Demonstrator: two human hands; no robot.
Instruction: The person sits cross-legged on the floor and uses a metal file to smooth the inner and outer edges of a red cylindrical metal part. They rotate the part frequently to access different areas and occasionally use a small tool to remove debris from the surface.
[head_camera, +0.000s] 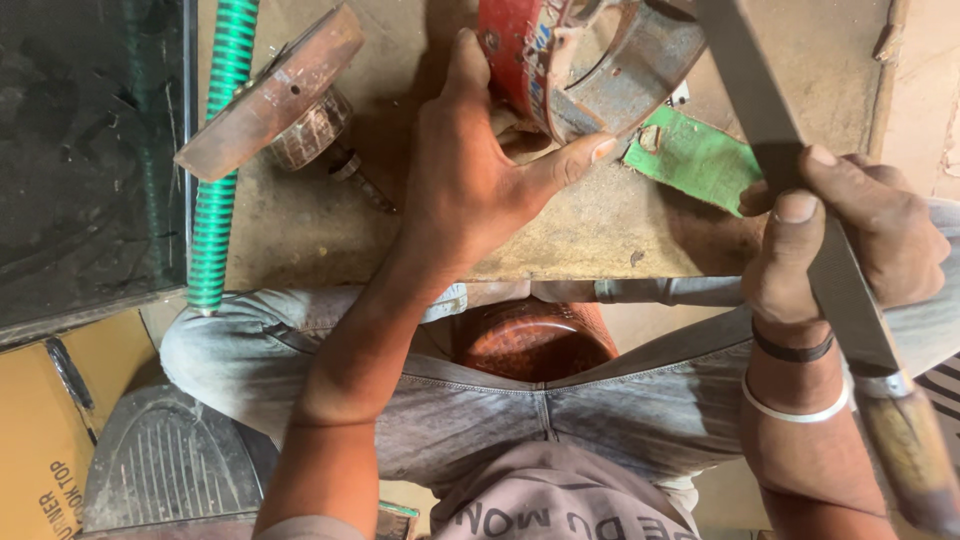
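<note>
Head view: your left hand (470, 180) clamps the red metal housing (575, 60) at the desk (300, 220) far edge; right hand (850, 240) grips a flat file (770, 130) (wooden handle). Filing step, likely; next stroke needs the housing held steady.

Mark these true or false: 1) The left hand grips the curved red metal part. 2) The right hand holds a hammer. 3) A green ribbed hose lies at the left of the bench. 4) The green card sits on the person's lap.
1) True: the left hand grips the red metal part.
2) False: the right hand holds a flat metal file with a wooden handle.
3) True: the green hose runs along the bench.
4) False: the green card lies on the bench.
</note>
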